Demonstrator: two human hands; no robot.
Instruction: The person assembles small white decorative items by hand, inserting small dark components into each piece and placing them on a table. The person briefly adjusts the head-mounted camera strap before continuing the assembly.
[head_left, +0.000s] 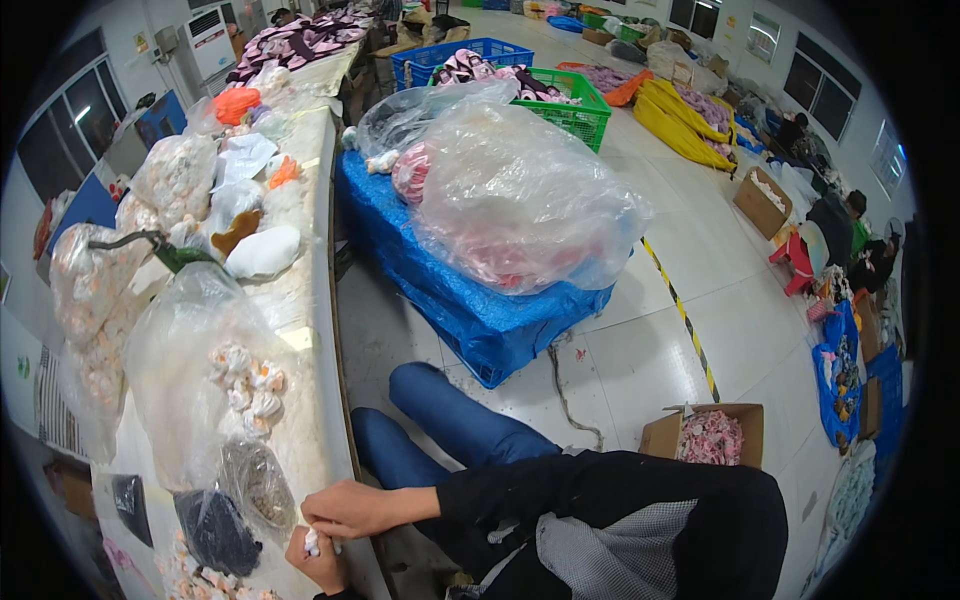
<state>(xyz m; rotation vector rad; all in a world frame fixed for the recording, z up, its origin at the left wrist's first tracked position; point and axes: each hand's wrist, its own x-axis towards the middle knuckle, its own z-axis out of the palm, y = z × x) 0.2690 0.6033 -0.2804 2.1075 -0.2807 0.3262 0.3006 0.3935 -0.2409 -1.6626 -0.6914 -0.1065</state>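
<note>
At the edge of the long work table (318, 400), my two hands are close together. My left hand (320, 568) is closed round a small white stuffed piece (312, 542), part of which shows between the fingers. Just above it, my right hand (350, 507) is closed with its fingers bent down against the left hand. Its fingertips are hidden, so what they pinch does not show. Beside the hands lies a clear bag of small pale bits (258, 482), next to a dark bag (218, 532). Similar white and orange pieces (215, 582) lie loose near the left hand.
Large clear bags (90, 330) of white and orange pieces crowd the table. To the right stands a blue-covered stack (470, 320) under a big clear bag (530, 190). A cardboard box (745, 420) of pink pieces sits on the floor. Other people (875, 262) sit far right.
</note>
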